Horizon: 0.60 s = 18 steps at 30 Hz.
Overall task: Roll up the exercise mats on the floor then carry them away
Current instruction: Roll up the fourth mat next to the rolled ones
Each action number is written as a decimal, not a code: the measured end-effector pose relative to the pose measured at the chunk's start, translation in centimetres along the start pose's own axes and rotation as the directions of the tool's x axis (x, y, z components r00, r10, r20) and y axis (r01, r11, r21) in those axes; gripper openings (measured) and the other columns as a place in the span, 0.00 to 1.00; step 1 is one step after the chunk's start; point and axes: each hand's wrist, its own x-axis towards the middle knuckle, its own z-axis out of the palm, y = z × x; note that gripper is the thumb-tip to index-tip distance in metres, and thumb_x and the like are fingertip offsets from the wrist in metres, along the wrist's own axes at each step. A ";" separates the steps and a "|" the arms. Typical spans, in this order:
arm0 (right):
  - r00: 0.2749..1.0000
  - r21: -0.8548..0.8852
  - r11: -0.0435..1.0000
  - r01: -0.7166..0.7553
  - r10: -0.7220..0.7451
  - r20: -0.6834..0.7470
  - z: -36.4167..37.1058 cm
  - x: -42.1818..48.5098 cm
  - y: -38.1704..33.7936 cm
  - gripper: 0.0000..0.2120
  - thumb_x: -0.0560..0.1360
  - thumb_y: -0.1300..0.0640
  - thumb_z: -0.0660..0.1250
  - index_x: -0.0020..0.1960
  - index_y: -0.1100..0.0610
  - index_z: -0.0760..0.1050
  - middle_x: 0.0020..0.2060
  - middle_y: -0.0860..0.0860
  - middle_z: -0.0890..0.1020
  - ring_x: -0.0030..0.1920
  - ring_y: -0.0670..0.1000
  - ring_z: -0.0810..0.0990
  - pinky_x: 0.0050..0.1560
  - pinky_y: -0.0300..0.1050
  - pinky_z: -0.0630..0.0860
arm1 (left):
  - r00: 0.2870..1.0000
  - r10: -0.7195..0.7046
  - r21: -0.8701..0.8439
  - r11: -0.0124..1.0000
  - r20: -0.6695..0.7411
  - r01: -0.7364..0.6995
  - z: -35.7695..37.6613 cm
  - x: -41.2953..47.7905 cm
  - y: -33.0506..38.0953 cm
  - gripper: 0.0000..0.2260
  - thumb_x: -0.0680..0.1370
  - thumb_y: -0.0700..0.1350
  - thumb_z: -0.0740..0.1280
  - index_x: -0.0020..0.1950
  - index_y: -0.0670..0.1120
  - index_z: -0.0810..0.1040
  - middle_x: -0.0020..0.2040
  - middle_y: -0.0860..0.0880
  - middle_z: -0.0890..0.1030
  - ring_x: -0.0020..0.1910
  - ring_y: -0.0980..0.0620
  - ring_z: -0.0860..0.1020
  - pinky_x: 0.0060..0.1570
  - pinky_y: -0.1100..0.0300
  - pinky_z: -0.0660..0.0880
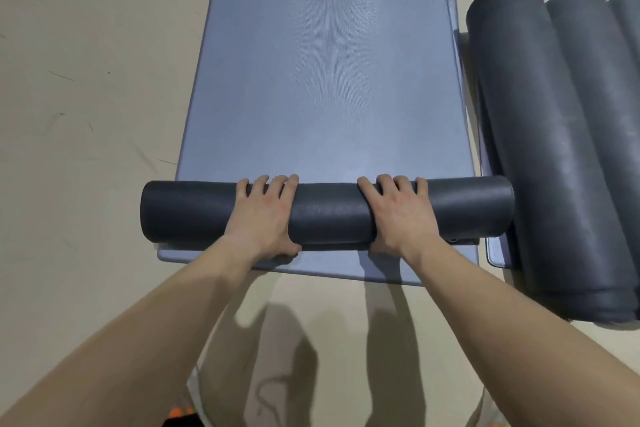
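Mat roll (329, 211) at 6 o'clock end of flat mat (325, 80) on floor (86, 80). Left hand (266, 215), right hand (398, 215): fingers (277, 182) curled over roll, gripping. Risk: uneven push skews roll; right end near finished rolls (554, 149) at 3 o'clock, may snag.

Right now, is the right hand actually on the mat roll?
Touching. The head view shows the right hand draped over the mat roll, its fingers curled over the far side and the thumb against the near side.

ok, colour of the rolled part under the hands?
Dark charcoal grey roll; the flat mat beyond is lighter blue-grey. Head view.
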 end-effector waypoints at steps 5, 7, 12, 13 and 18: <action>0.976 0.058 0.997 0.052 -0.063 0.209 0.0 -5.2 -1.4 0.48 0.61 0.38 0.77 0.73 0.46 0.55 0.61 0.52 0.73 0.60 0.60 0.75 0.65 0.62 0.68 | 0.995 0.071 -0.027 0.997 0.069 -0.070 1.4 -6.4 1.8 0.55 0.61 0.69 0.74 0.79 0.52 0.49 0.78 0.47 0.58 0.75 0.40 0.62 0.74 0.39 0.59; 0.955 0.110 0.992 0.058 -0.087 0.282 0.0 -6.7 -1.6 0.50 0.59 0.37 0.79 0.73 0.45 0.56 0.62 0.51 0.73 0.61 0.58 0.75 0.67 0.61 0.68 | 0.994 0.101 -0.023 0.995 0.050 -0.100 2.3 -8.7 2.6 0.52 0.62 0.68 0.73 0.78 0.52 0.53 0.76 0.48 0.64 0.72 0.42 0.66 0.74 0.42 0.59; 0.975 0.171 0.985 -0.016 -0.022 0.219 0.3 -9.0 -2.0 0.52 0.65 0.42 0.77 0.80 0.47 0.51 0.73 0.53 0.67 0.74 0.58 0.65 0.77 0.66 0.53 | 0.978 0.133 -0.140 0.984 0.163 -0.110 0.3 -7.8 1.9 0.51 0.59 0.67 0.75 0.78 0.56 0.59 0.70 0.54 0.69 0.63 0.48 0.73 0.68 0.50 0.69; 0.985 0.148 0.988 -0.042 0.016 0.173 0.6 -9.5 -2.4 0.51 0.67 0.45 0.77 0.80 0.48 0.50 0.74 0.54 0.65 0.76 0.59 0.62 0.77 0.68 0.51 | 0.964 0.146 -0.184 0.977 0.221 -0.106 -0.7 -7.0 1.6 0.51 0.58 0.67 0.76 0.77 0.57 0.60 0.68 0.55 0.71 0.61 0.49 0.74 0.64 0.51 0.72; 0.983 0.205 0.976 -0.077 0.039 0.180 0.8 -7.9 -1.6 0.49 0.62 0.39 0.77 0.76 0.44 0.56 0.69 0.51 0.69 0.70 0.58 0.67 0.73 0.68 0.55 | 0.876 0.159 -0.249 0.967 0.455 -0.046 -3.8 -3.3 0.7 0.46 0.58 0.67 0.80 0.73 0.60 0.67 0.60 0.57 0.76 0.61 0.48 0.76 0.56 0.50 0.75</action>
